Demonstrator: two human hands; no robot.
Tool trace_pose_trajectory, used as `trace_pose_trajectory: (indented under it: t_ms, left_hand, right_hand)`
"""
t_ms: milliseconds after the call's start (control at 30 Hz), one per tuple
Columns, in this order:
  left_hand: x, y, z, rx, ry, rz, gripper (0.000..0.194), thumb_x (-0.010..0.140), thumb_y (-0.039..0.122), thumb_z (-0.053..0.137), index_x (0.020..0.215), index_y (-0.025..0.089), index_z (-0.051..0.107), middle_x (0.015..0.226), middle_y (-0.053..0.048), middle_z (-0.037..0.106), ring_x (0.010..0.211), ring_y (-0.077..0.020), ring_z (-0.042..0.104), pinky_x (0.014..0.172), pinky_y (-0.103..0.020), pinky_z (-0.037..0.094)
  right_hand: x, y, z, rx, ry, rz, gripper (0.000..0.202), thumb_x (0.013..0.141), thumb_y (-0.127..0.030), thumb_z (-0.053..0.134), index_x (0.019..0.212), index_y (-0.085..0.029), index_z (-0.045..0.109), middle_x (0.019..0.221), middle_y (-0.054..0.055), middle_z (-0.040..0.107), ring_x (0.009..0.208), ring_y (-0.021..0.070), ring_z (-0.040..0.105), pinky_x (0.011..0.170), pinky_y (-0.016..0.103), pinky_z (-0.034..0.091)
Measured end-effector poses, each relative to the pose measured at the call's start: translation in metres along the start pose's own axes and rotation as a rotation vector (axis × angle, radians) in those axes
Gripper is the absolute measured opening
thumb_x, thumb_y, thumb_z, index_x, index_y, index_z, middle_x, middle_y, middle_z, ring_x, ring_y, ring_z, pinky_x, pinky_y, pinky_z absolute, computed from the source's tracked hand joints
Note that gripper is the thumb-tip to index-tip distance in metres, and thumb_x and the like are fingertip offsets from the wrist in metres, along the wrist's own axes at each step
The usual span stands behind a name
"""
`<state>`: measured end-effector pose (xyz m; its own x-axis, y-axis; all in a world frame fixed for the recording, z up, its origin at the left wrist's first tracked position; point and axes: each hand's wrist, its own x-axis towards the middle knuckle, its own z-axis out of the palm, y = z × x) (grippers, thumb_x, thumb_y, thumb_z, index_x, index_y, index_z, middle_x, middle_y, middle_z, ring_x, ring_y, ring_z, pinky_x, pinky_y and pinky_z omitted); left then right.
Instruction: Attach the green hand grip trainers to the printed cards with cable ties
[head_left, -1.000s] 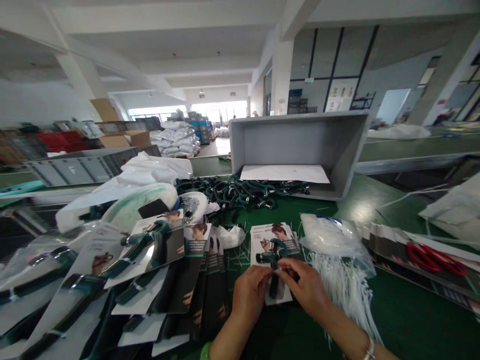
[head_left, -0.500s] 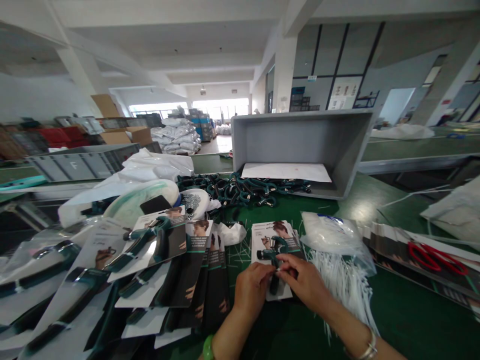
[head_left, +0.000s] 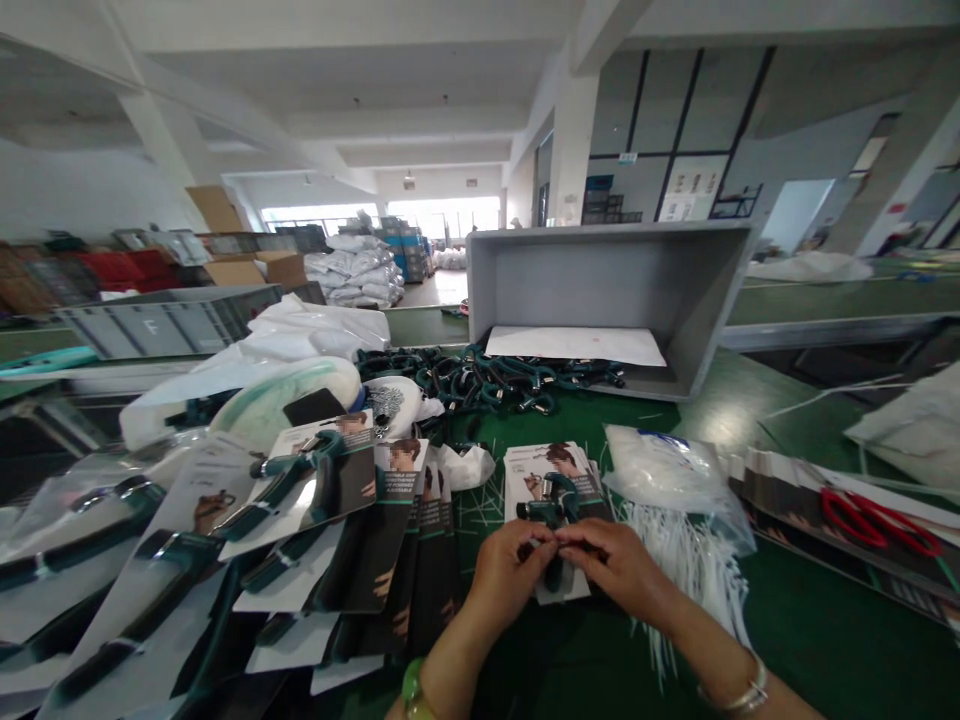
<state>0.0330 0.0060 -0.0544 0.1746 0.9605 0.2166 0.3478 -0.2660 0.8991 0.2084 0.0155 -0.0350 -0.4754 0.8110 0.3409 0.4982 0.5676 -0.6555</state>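
A dark green hand grip strengthener (head_left: 559,490) lies on a printed backing card (head_left: 523,470), on top of a small stack of such cards. Over its handle my left hand (head_left: 510,572) and my right hand (head_left: 619,565) meet, thumbs and fingertips pinched together. A small white bit, apparently a cable tie, shows at the fingertips; most of it is hidden. Loose white cable ties (head_left: 694,575) spread out beside my right forearm, below a clear plastic bag (head_left: 667,465). On the left, several grip strengtheners (head_left: 289,485) rest on cards, some with white ties around their handles.
Behind the hands lies a heap of loose grip strengtheners (head_left: 480,378), partly inside a tipped grey crate (head_left: 600,275). A white bowl of small metal parts (head_left: 391,403) stands at its left. Red scissors (head_left: 877,520) lie on stacked cards at right.
My right hand has turned and its fingers have drawn in closer to the left fingertips. The grip strengthener and card stay in place; the view has shifted slightly.
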Motion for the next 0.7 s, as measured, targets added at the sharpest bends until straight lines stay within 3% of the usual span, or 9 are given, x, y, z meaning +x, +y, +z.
trace_pose_trajectory:
  t_ms: [200, 400, 533, 700]
  left_hand:
    - [-0.003, 0.01, 0.002, 0.092, 0.025, 0.106, 0.01, 0.078, 0.023, 0.054, 0.08, 0.02, 0.063, 0.088, -0.003, 0.061, 0.082, -0.0134, 0.056, 0.071, -0.022, 0.044]
    - [-0.003, 0.036, -0.006, 0.372, 0.02, 0.064, 0.013, 0.074, 0.023, 0.055, 0.084, 0.026, 0.063, 0.098, -0.001, 0.059, 0.091, -0.0162, 0.054, 0.081, -0.028, 0.043]
    - [-0.009, 0.025, -0.008, 0.46, -0.031, -0.023, 0.03, 0.071, 0.03, 0.06, 0.101, 0.03, 0.061, 0.104, -0.002, 0.06, 0.093, -0.019, 0.056, 0.078, -0.028, 0.044]
    - [-0.015, 0.006, -0.004, 0.509, 0.078, -0.117, 0.02, 0.083, 0.033, 0.046, 0.089, 0.024, 0.063, 0.091, -0.002, 0.061, 0.082, -0.0163, 0.058, 0.069, -0.025, 0.043]
  right_hand:
    - [-0.005, 0.003, 0.009, -0.17, 0.238, -0.195, 0.016, 0.087, -0.022, 0.044, 0.079, -0.019, 0.058, 0.071, 0.002, 0.059, 0.07, 0.0142, 0.055, 0.064, 0.026, 0.043]
    - [-0.002, -0.002, 0.015, -0.044, 0.532, 0.048, 0.014, 0.088, -0.027, 0.042, 0.081, -0.019, 0.052, 0.067, 0.0, 0.054, 0.056, 0.0117, 0.053, 0.055, 0.023, 0.042]
    - [0.003, 0.003, 0.012, 0.026, 0.474, 0.111, 0.019, 0.088, -0.032, 0.042, 0.085, -0.019, 0.055, 0.079, 0.004, 0.06, 0.074, 0.0157, 0.058, 0.069, 0.026, 0.045]
    - [0.006, -0.001, 0.006, 0.209, 0.224, 0.138, 0.024, 0.088, -0.035, 0.041, 0.083, -0.019, 0.059, 0.081, 0.003, 0.064, 0.076, 0.0149, 0.059, 0.07, 0.026, 0.045]
